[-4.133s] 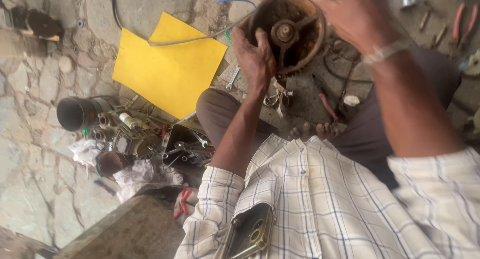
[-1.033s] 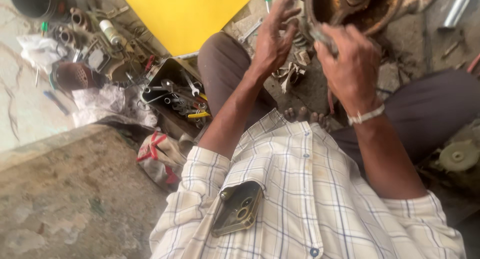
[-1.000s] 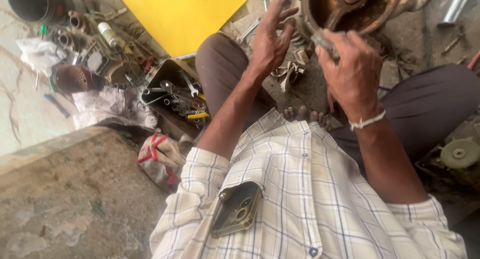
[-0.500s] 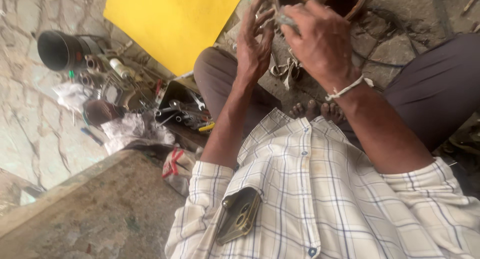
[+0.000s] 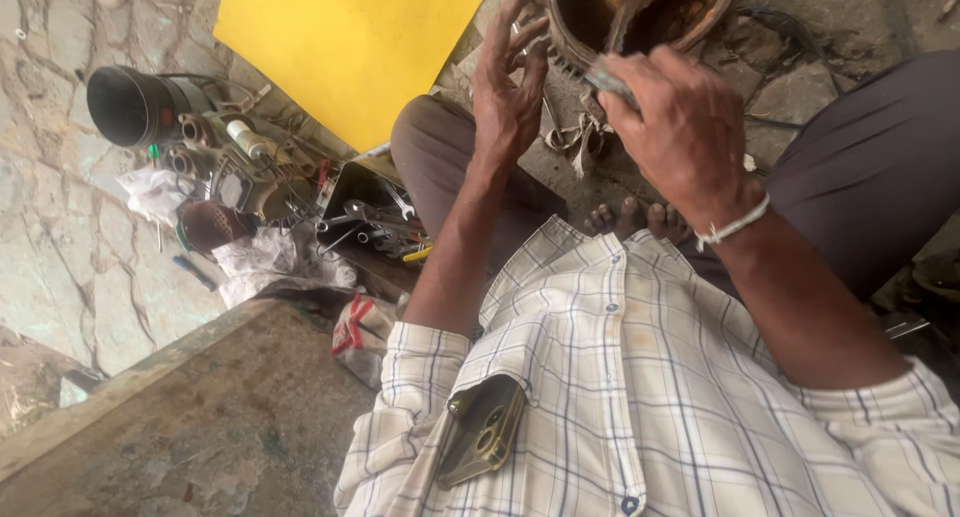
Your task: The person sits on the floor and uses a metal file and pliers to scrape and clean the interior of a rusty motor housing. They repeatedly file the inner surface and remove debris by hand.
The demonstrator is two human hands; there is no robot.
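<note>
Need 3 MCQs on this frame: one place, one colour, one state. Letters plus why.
1. Where is the phone?
A. shirt pocket
B. on the floor
C. in the left hand

2. What colour is the sheet?
A. red
B. yellow
C. white

3. How is the left hand?
A. fist shut
B. fingers spread by the round metal part
C. resting on a knee

Key: A, it pokes out of the checked shirt's pocket; B, the sheet on the floor is plain yellow; B, the fingers are splayed beside the part's rim.

Open tool tray point(image 5: 375, 217) and scattered parts point(image 5: 225, 152) left of knee.
</note>
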